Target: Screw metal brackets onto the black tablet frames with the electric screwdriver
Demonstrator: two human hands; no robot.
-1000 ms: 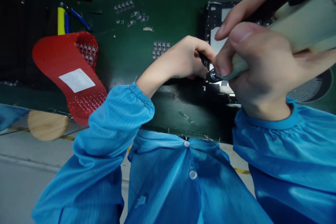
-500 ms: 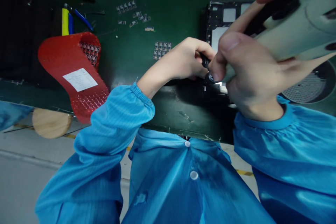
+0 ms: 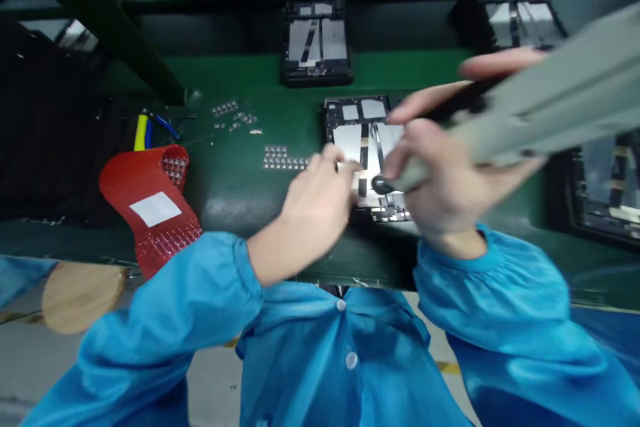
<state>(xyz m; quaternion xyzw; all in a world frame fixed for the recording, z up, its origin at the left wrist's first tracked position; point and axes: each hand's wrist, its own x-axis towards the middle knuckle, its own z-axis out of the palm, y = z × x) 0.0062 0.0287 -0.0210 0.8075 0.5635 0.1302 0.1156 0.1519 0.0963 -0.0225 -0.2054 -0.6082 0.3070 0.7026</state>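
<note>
The right hand [image 3: 445,193] is wrapped tight around a grey electric screwdriver [image 3: 525,113], thumb and fingers closed on its barrel, with its dark tip just over the open device frame [image 3: 360,147]. The left hand [image 3: 315,203] rests at the frame's left edge, fingers curled in towards the frame; motion blur hides whether they pinch anything. Both arms wear blue smock sleeves.

The frame lies on a green workbench [image 3: 240,193], close to its near edge, showing silver plates inside a black border. Just left of it sits a small sheet of tiny parts [image 3: 283,157], with more loose bits [image 3: 233,113] farther back. Well to the left, a red perforated tray [image 3: 150,207] overhangs the bench's near edge; its white label [image 3: 155,209] is too blurred to read. Yellow and blue tool handles [image 3: 143,133] lie behind it.

Another frame [image 3: 316,43] sits at the back, others at the far right [image 3: 520,13] and right edge [image 3: 607,193]. Open bench stretches between tray and frame.
</note>
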